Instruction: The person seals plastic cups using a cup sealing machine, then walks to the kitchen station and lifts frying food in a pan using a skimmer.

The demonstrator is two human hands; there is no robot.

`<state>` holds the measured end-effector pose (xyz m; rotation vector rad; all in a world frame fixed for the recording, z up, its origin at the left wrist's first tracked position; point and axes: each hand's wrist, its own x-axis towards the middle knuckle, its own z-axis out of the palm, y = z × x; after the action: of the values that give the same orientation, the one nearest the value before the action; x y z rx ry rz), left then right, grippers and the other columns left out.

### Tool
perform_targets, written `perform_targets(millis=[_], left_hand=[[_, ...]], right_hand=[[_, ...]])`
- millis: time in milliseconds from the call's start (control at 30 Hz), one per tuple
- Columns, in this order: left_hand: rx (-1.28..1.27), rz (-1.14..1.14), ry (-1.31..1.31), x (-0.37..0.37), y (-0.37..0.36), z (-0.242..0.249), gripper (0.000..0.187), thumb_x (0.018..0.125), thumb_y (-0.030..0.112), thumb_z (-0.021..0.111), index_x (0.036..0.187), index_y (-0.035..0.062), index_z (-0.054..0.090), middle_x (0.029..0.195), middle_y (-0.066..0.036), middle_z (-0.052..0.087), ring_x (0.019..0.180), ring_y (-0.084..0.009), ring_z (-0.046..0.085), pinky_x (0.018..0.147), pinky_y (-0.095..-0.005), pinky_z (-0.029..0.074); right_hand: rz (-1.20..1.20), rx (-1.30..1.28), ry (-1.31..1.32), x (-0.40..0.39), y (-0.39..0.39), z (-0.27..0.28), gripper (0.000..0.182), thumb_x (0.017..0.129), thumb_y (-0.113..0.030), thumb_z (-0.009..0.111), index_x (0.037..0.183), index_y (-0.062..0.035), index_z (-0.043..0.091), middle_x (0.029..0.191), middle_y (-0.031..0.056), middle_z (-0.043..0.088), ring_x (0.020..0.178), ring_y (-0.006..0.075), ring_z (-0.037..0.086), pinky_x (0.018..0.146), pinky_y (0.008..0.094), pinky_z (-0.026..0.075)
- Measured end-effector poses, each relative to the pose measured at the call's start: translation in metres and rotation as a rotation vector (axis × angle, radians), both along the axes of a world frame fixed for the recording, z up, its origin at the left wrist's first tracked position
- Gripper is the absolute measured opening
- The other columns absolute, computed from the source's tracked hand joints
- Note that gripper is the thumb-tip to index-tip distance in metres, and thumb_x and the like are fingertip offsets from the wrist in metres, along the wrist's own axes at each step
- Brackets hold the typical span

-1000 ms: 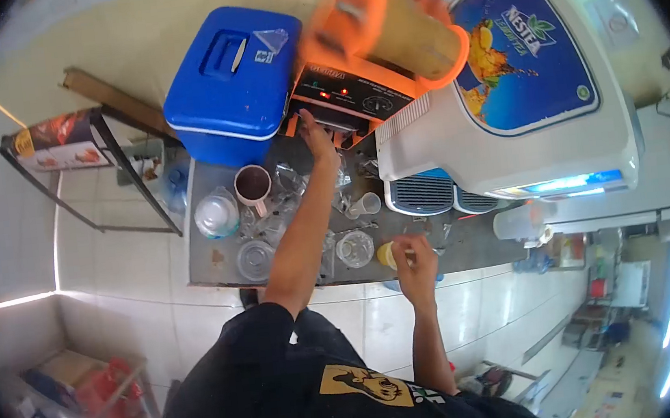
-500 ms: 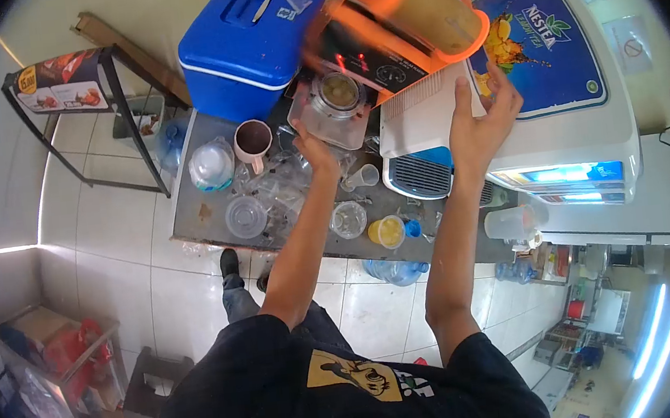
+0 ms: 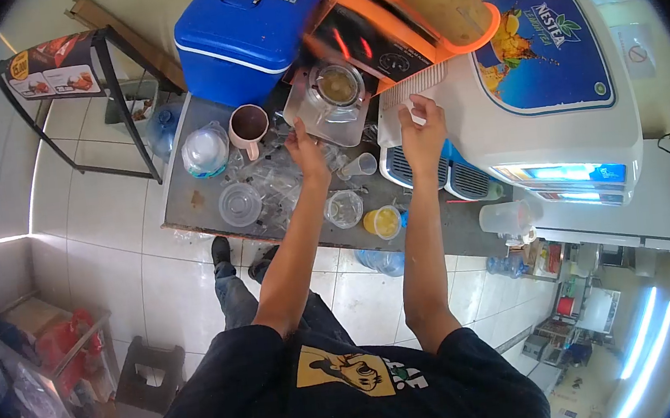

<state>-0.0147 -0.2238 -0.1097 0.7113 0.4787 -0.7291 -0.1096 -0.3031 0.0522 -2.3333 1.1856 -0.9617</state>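
At the front of an orange-and-black cup sealing machine (image 3: 383, 49), a clear cup (image 3: 336, 86) sits in the round holder of a see-through tray (image 3: 350, 131). My left hand (image 3: 307, 153) is at the tray's near left corner, fingertips right at its edge and fingers apart. To the right, my right hand (image 3: 423, 130) is raised over the front of the white drink dispenser (image 3: 474, 133), its fingers loosely bent and apart with nothing between them. A small clear cup (image 3: 359, 166) lies tipped between the two hands.
On the table's left stand a pink mug (image 3: 249, 128), stacked plastic lids (image 3: 205, 149) and a clear container (image 3: 240, 205). Along the near edge are a clear cup (image 3: 344, 209) and a cup of yellow drink (image 3: 383, 223). A blue cooler box (image 3: 248, 38) stands behind.
My right hand has moved left and down, away from the dispenser's printed panel. My left hand remains by the tray. The view has shifted slightly.
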Motion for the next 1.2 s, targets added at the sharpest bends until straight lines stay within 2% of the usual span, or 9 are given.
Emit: perform_targets(millis=[200,367,500,667,700,900,1000,1067,1200], left_hand=[[0.21,0.049,-0.162,-0.016,0.013,0.002,0.072,0.088,0.035,0.069,0.132,0.0026,0.022,0.102,-0.012,0.056,0.083,-0.0163,0.057,0.076,-0.035,0.049],[0.2,-0.081,-0.349,-0.026,0.028,-0.014,0.033,0.089,0.024,0.067,0.108,0.0007,0.053,0.087,-0.004,0.057,0.057,-0.0098,0.051,0.048,-0.0246,0.042],[0.34,-0.135,-0.477,-0.021,0.044,0.033,0.021,0.09,0.02,0.064,0.088,0.0002,0.059,0.091,-0.007,0.056,0.067,-0.0129,0.055,0.054,-0.0278,0.044],[0.616,0.06,-1.355,-0.015,0.03,0.069,0.013,0.086,0.013,0.063,0.087,-0.0004,0.06,0.105,-0.016,0.055,0.092,-0.0246,0.057,0.076,-0.0331,0.047],[0.616,0.063,-1.351,-0.012,0.028,0.076,0.013,0.086,0.013,0.063,0.087,-0.0004,0.06,0.105,-0.016,0.055,0.092,-0.0246,0.057,0.076,-0.0331,0.047],[0.24,-0.24,-1.226,-0.006,0.021,0.076,0.013,0.088,0.012,0.06,0.09,-0.0012,0.059,0.11,-0.017,0.056,0.093,-0.0261,0.063,0.072,-0.0346,0.051],[-0.004,-0.118,-0.713,-0.022,0.029,0.045,0.023,0.091,0.017,0.059,0.104,-0.0012,0.052,0.109,-0.015,0.056,0.089,-0.0227,0.063,0.068,-0.0324,0.052],[0.03,0.056,0.033,-0.023,0.042,0.034,0.035,0.092,0.025,0.059,0.111,-0.0014,0.046,0.096,-0.011,0.056,0.083,-0.0188,0.063,0.071,-0.0327,0.05],[0.586,-0.108,-0.404,-0.005,0.017,-0.018,0.038,0.094,0.033,0.058,0.113,0.0026,0.044,0.091,-0.007,0.054,0.084,-0.0171,0.061,0.074,-0.0307,0.049]], right_hand=[[-0.034,-0.025,-0.078,0.0,-0.031,-0.028,0.024,0.081,-0.015,0.071,0.101,-0.0039,0.063,0.096,0.0123,0.062,0.086,0.0243,0.062,0.071,0.0339,0.052],[0.162,0.315,0.041,0.007,-0.023,-0.083,0.027,0.079,-0.019,0.074,0.099,-0.003,0.063,0.081,0.0113,0.07,0.076,0.022,0.067,0.072,0.0318,0.051],[-0.018,0.309,0.188,0.022,-0.015,-0.114,0.034,0.081,-0.028,0.071,0.099,-0.0003,0.062,0.083,0.0149,0.07,0.079,0.0246,0.068,0.072,0.0343,0.051],[-0.098,0.814,-0.03,0.035,-0.019,-0.1,0.031,0.085,-0.027,0.066,0.098,0.0012,0.064,0.081,0.0113,0.068,0.072,0.0189,0.064,0.062,0.0312,0.049],[-0.128,1.114,-0.171,0.038,-0.019,-0.088,0.03,0.086,-0.026,0.064,0.097,0.0014,0.064,0.082,0.0096,0.067,0.071,0.0164,0.062,0.057,0.0298,0.047],[0.099,1.265,-0.5,0.033,-0.044,-0.121,0.02,0.09,-0.02,0.057,0.093,-0.0008,0.062,0.081,0.0051,0.062,0.06,0.0145,0.057,0.046,0.0264,0.041],[-0.067,1.166,-0.434,0.037,-0.021,-0.082,0.013,0.089,-0.014,0.056,0.087,-0.0019,0.058,0.073,0.0038,0.058,0.06,0.0145,0.056,0.048,0.025,0.042],[-0.125,1.075,-0.345,0.033,-0.009,-0.072,0.011,0.089,-0.013,0.056,0.087,-0.0017,0.057,0.075,0.0047,0.057,0.066,0.0149,0.057,0.05,0.0247,0.043],[-0.116,0.478,-0.271,0.025,-0.029,-0.103,0.017,0.089,-0.011,0.058,0.099,0.0012,0.051,0.09,0.011,0.054,0.081,0.0216,0.056,0.065,0.0288,0.045]])
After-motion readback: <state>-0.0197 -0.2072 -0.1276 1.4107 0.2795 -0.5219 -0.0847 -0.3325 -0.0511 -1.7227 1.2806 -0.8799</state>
